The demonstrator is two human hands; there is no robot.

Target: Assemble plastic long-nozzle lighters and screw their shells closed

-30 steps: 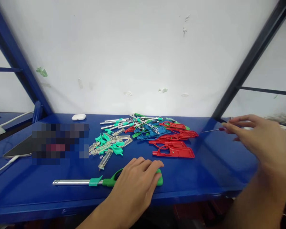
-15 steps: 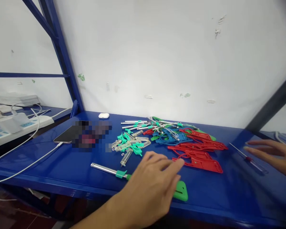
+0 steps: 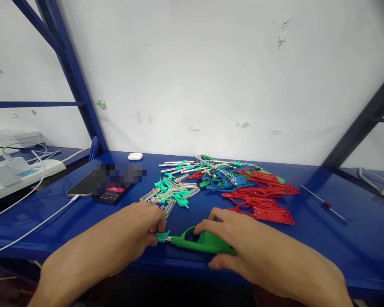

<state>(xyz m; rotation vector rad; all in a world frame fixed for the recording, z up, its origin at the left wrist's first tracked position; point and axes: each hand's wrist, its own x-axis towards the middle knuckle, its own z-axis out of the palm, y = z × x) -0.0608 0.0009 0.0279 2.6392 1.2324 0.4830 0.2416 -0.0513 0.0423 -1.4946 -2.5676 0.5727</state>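
A green long-nosed lighter [image 3: 208, 242] lies across the front of the blue table, its handle to the right and its metal tube to the left. My left hand [image 3: 137, 228] pinches the tube end beside a teal trigger piece [image 3: 163, 236], and its fingers cover most of the tube. Around the green handle curls my right hand [image 3: 240, 238], fingertips at the trigger loop and thumb along the near edge. Beyond both hands lie loose teal triggers [image 3: 181, 198] mixed with clear fuel tanks [image 3: 169, 207]. Red handle shells [image 3: 272, 213] are stacked to the right.
Metal tubes with wires [image 3: 179, 164] and blue shells [image 3: 233, 182] lie heaped at the back. A screwdriver [image 3: 327, 204] rests at right. Phones [image 3: 110, 194], a white charging cable [image 3: 48, 217] and a white earbud case [image 3: 135, 156] are at left. The blue table's front edge [image 3: 6, 247] runs close by.
My right hand has come in from the far right and taken the green handle. My left hand has moved left, off the handle and onto the tube by the teal trigger.
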